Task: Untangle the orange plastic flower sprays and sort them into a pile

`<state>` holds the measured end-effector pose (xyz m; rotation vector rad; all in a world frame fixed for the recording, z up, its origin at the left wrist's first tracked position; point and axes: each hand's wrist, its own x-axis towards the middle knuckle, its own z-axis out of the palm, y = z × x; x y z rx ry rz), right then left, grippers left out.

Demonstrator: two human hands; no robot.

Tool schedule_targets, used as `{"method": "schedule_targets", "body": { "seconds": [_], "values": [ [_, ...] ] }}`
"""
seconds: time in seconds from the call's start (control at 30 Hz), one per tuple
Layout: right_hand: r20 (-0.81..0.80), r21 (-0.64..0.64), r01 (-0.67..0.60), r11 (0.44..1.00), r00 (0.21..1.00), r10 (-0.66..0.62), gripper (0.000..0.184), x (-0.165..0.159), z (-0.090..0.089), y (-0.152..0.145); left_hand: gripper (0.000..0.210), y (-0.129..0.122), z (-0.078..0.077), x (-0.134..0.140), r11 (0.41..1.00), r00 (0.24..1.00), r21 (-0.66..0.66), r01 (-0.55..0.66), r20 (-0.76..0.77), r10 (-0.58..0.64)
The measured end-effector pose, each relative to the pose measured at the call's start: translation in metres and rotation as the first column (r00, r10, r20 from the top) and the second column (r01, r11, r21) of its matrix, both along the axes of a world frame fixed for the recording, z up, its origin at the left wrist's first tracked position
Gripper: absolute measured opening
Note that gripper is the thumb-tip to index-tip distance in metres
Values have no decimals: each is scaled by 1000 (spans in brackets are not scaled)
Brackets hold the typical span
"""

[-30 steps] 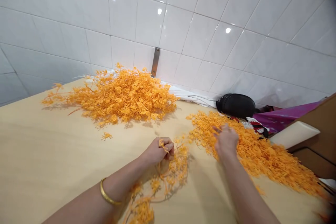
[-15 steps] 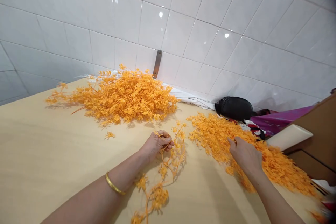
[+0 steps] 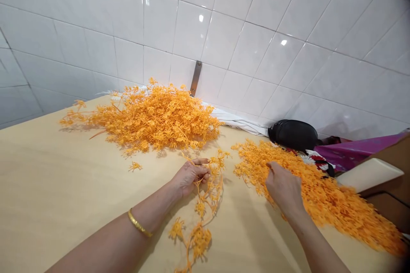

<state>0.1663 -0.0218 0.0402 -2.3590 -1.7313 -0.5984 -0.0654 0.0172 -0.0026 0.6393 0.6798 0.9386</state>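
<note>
My left hand (image 3: 192,175), with a gold bangle on its wrist, pinches the stem of an orange artificial flower spray (image 3: 200,209). The spray trails down over the table toward me, its little blossoms spread along thin branches. Over the near-left part of the right-hand pile of orange flower sprays (image 3: 333,196) is my right hand (image 3: 284,187). Its fingers are curled closed, and whatever they grip is hidden behind the hand. A second heap of orange sprays (image 3: 160,119) lies at the back left, beyond my left hand.
A loose orange blossom (image 3: 135,166) lies on the pale table (image 3: 80,179). Along the tiled wall are a metal bracket (image 3: 196,77), white cloth (image 3: 238,123) and a black pouch (image 3: 293,134). A cream-coloured roll (image 3: 371,175), purple sheet (image 3: 358,155) and cardboard (image 3: 392,187) stand at the right.
My right hand has shifted left over the right-hand pile. My left hand stays nearly in place on the spray, its index finger straighter. The view has turned slightly.
</note>
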Motion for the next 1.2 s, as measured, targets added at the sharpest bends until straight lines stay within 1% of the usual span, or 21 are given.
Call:
{"method": "schedule_targets", "body": {
  "seconds": [0.1, 0.13, 0.17, 0.2, 0.23, 0.3, 0.33, 0.4, 0.5, 0.57, 0.6, 0.67, 0.73, 0.8, 0.87, 0.93, 1.0, 1.07, 1.1, 1.17, 1.2],
  "values": [
    [-118, 50, -153, 987, 980, 158, 30, -22, -2, 8, 36, -1, 2, 0, 1000, 1000, 11, -9, -2, 9],
    [-176, 80, -197, 977, 962, 208, 28, -29, -3, 11, 37, -1, 3, 1, 1000, 1000, 20, -14, -5, 14],
    [-262, 111, -243, 964, 928, 265, 26, -36, -5, 14, 38, -2, 3, 1, 999, 1000, 29, -16, -6, 16],
    [-371, 141, -296, 945, 869, 328, 24, -43, -6, 17, 39, -2, 2, 2, 999, 1000, 38, -11, -3, 11],
    [-484, 170, -354, 920, 783, 391, 25, -49, -9, 20, 39, -1, 2, 2, 999, 1000, 52, -4, 2, 4],
    [-667, 222, -460, 859, 572, 479, 28, -60, -16, 24, 35, -1, 0, 4, 996, 1000, 91, 9, 5, -9],
    [-727, 244, -501, 830, 472, 499, 28, -65, -20, 26, 33, -1, -1, 4, 994, 1000, 111, 7, -4, -7],
    [-806, 277, -545, 792, 318, 500, 23, -73, -30, 28, 30, -2, -2, 6, 988, 999, 152, 9, -38, -3],
    [-881, 298, -554, 777, 154, 447, 19, -78, -42, 29, 24, -2, -1, 8, 984, 995, 177, 35, -101, -18],
    [-907, 303, -542, 784, 89, 412, 21, -77, -44, 29, 20, -2, 0, 9, 986, 990, 162, 45, -137, -23],
    [-913, 304, -533, 790, 74, 402, 22, -76, -43, 28, 19, -2, 1, 9, 988, 989, 148, 37, -148, -15],
    [-913, 308, -507, 805, 78, 399, 25, -73, -39, 27, 17, -2, 2, 9, 991, 989, 131, 20, -148, 0],
    [-905, 308, -495, 812, 110, 411, 25, -70, -34, 24, 19, -2, 2, 10, 993, 991, 117, -8, -132, 24],
    [-889, 307, -488, 817, 158, 429, 24, -68, -30, 22, 24, -3, 2, 10, 993, 989, 106, -48, -136, 62],
    [-871, 325, -460, 826, 196, 451, 25, -66, -28, 20, 27, -3, 2, 10, 987, 975, 132, -96, -186, 119],
    [-854, 373, -405, 835, 202, 479, 25, -63, -26, 19, 22, -4, 3, 9, 965, 944, 224, -135, -267, 194],
    [-836, 426, -360, 830, 194, 514, 26, -62, -25, 19, 11, -5, 5, 8, 922, 911, 363, -132, -323, 258],
    [-820, 466, -358, 809, 169, 547, 26, -62, -25, 19, 4, -6, 5, 7, 879, 896, 466, -95, -345, 280],
    [-816, 479, -374, 794, 143, 560, 23, -64, -25, 18, 4, -6, 5, 7, 874, 896, 478, -80, -349, 273],
    [-816, 492, -429, 758, 76, 573, 17, -69, -27, 17, 3, -5, 4, 6, 901, 909, 423, -93, -333, 250],
    [-819, 484, -464, 742, 57, 570, 23, -72, -29, 17, 4, -4, 3, 5, 920, 918, 374, -116, -313, 243]
  ]
}}
